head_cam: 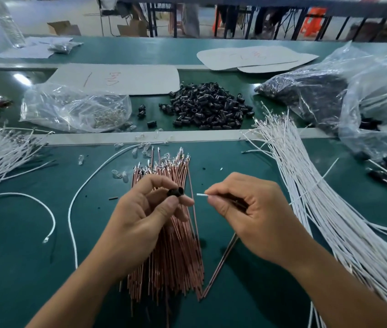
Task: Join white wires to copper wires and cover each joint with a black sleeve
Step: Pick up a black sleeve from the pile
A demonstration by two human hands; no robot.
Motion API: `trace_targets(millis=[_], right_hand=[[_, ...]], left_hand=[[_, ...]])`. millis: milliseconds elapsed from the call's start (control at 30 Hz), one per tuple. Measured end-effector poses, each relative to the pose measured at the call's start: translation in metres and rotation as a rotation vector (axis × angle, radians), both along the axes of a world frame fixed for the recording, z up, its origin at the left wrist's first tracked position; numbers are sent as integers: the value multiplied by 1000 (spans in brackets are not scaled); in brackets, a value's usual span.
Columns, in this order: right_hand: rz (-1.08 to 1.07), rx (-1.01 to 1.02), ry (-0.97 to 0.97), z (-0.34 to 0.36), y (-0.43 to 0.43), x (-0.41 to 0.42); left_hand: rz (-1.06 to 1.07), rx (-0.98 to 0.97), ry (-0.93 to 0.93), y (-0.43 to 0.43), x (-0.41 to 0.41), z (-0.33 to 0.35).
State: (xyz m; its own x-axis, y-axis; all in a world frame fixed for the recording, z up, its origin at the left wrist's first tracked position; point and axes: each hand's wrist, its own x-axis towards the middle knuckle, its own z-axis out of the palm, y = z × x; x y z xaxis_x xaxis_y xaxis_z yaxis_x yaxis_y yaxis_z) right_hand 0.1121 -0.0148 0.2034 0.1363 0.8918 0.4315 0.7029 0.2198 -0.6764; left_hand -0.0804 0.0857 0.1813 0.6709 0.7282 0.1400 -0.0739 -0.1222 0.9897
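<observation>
- Nearest, the left hand [140, 214] is pinching a black sleeve [175, 192] between thumb and fingertips, above the copper wires [164, 268].
- The right hand [247, 209] is pinching a white wire tip [201, 195], which is pointing at the sleeve, just apart from it.
- Those copper wires are lying bundled by the near edge of the bench [21, 256].
- White wires [329, 209] are fanning along the right edge; loose black sleeves [206, 107] are sitting heaped mid-bench.

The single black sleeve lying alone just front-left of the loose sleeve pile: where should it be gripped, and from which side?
Pinch the stray sleeve across its curved barrel, coming straight down from above. It seems to lie on its side, apart from the pile, with bare mat on both sides for fingertips.
</observation>
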Motion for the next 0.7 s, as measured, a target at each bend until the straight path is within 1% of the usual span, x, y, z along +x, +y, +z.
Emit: trace_targets(millis=[167,367,533,700], right_hand=[[-6,39,-70,-1,-1,-3],[62,3,-67,-6,-1,-8],[62,-39,49,-10,0,-6],[25,-29,92,-13,-1,-12]], left_hand=[[-18,33,-9,-3,0,0],[-74,109,37,-12,3,-2],[-27,105,24,-10,2,-1],[-47,163,71,-12,3,-6]])
